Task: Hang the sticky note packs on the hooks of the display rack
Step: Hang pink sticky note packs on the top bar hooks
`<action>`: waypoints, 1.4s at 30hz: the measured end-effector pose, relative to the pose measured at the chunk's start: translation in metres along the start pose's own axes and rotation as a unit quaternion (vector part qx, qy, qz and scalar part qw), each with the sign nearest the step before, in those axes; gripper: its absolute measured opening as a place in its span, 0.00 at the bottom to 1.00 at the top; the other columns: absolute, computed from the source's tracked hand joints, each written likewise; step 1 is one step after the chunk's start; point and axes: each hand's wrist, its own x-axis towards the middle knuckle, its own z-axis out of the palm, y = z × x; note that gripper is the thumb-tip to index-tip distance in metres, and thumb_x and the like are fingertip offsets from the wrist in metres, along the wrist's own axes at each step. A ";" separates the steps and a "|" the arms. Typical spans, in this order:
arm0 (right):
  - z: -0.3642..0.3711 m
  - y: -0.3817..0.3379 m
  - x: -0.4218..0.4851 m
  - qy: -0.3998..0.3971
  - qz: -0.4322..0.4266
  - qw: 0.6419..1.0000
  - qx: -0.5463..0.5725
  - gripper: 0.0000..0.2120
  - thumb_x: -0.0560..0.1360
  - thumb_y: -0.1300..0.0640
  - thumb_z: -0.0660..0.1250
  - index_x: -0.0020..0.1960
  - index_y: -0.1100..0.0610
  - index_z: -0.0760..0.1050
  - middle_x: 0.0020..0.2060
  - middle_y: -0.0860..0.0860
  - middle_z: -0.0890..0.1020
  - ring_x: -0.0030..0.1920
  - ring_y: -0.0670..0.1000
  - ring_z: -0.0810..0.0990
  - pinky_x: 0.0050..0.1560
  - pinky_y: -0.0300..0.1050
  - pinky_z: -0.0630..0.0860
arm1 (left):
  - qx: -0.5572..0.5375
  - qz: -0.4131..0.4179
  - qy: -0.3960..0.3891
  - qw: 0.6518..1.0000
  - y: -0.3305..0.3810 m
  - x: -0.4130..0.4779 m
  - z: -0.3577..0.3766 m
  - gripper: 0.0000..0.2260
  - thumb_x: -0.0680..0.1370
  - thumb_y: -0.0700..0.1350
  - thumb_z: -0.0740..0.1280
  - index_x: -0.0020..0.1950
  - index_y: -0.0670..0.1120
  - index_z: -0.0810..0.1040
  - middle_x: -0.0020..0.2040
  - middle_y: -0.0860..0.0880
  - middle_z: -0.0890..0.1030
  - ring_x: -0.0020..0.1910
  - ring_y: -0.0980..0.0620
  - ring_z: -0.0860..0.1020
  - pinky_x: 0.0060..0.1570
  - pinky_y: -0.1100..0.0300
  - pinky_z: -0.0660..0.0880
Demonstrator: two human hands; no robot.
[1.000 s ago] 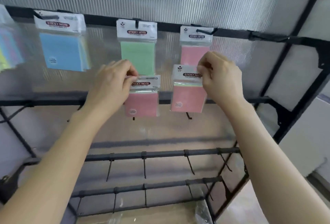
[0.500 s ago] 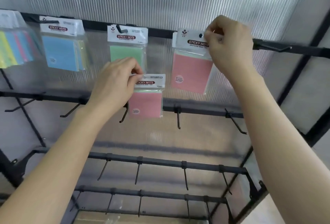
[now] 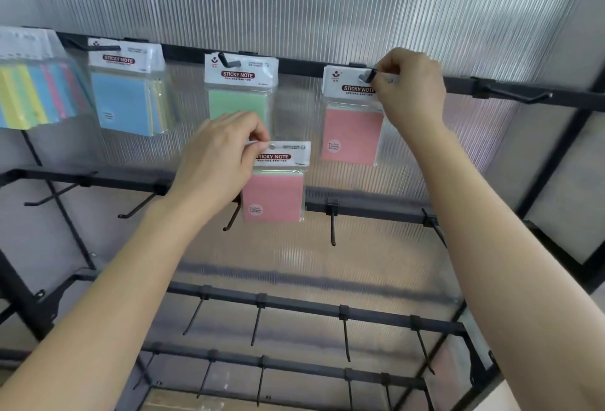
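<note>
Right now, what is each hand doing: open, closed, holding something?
Left hand: pinches a pink sticky note pack by its header.
Right hand: pinches another pink pack by its header at a top hook.

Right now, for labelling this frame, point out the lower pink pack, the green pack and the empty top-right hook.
lower pink pack (image 3: 273, 196), head view, on its pink front face.
green pack (image 3: 237, 103), head view, on the green pad under the header.
empty top-right hook (image 3: 519, 96), head view, midway along its shaft.
</note>
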 end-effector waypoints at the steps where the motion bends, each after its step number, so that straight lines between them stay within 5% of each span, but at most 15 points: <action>1: 0.004 0.001 0.003 0.007 0.004 1.000 -0.003 0.07 0.76 0.53 0.64 0.48 0.56 0.77 0.44 0.47 0.79 0.49 0.50 0.77 0.42 0.43 0.68 | -0.002 0.000 -0.001 1.000 0.000 0.001 0.000 0.02 0.76 0.38 0.66 0.43 0.43 0.75 0.41 0.53 0.74 0.41 0.55 0.66 0.41 0.61 0.58; 9: 0.020 0.009 0.013 0.054 0.041 0.997 -0.031 0.09 0.74 0.52 0.66 0.47 0.58 0.76 0.48 0.51 0.79 0.50 0.52 0.76 0.41 0.43 0.65 | -0.068 -0.004 -0.002 0.998 0.011 0.013 0.000 0.07 0.76 0.38 0.66 0.42 0.48 0.70 0.39 0.55 0.72 0.40 0.55 0.67 0.42 0.65 0.59; 15: 0.013 0.017 -0.001 0.087 -0.030 0.991 -0.095 0.17 0.74 0.53 0.66 0.61 0.58 0.70 0.56 0.55 0.74 0.56 0.55 0.72 0.49 0.45 0.64 | -0.103 0.009 -0.002 0.995 0.025 0.033 -0.004 0.04 0.76 0.40 0.65 0.43 0.47 0.72 0.41 0.54 0.73 0.40 0.56 0.68 0.38 0.67 0.61; 23: -0.014 0.035 -0.043 -0.057 -0.111 0.968 -0.218 0.29 0.77 0.53 0.62 0.75 0.55 0.56 0.73 0.57 0.60 0.74 0.58 0.54 0.70 0.54 0.51 | -0.135 0.048 -0.012 0.990 0.051 0.063 -0.005 0.01 0.77 0.40 0.65 0.47 0.43 0.76 0.38 0.62 0.71 0.41 0.59 0.71 0.41 0.77 0.64; 29: -0.024 0.044 -0.066 -0.073 -0.117 0.968 -0.209 0.29 0.74 0.55 0.65 0.73 0.57 0.61 0.70 0.59 0.66 0.71 0.60 0.61 0.68 0.57 0.56 | -0.143 0.075 -0.003 0.987 0.067 0.084 -0.001 0.03 0.77 0.41 0.65 0.48 0.42 0.77 0.41 0.55 0.75 0.44 0.56 0.73 0.49 0.62 0.70; 35: -0.028 0.046 -0.078 -0.056 -0.125 0.970 -0.199 0.29 0.73 0.55 0.67 0.71 0.59 0.64 0.66 0.60 0.71 0.68 0.62 0.65 0.65 0.59 0.61 | -0.165 0.063 -0.014 0.984 0.071 0.099 0.007 0.02 0.76 0.40 0.65 0.45 0.43 0.77 0.39 0.56 0.74 0.41 0.57 0.72 0.43 0.70 0.67; 42: -0.033 0.048 -0.085 -0.060 -0.116 0.974 -0.187 0.29 0.73 0.55 0.67 0.72 0.57 0.63 0.66 0.59 0.71 0.69 0.61 0.64 0.66 0.57 0.60 | -0.142 0.045 -0.032 0.988 0.068 0.106 0.026 0.02 0.76 0.40 0.65 0.46 0.43 0.77 0.43 0.54 0.76 0.45 0.56 0.73 0.50 0.59 0.71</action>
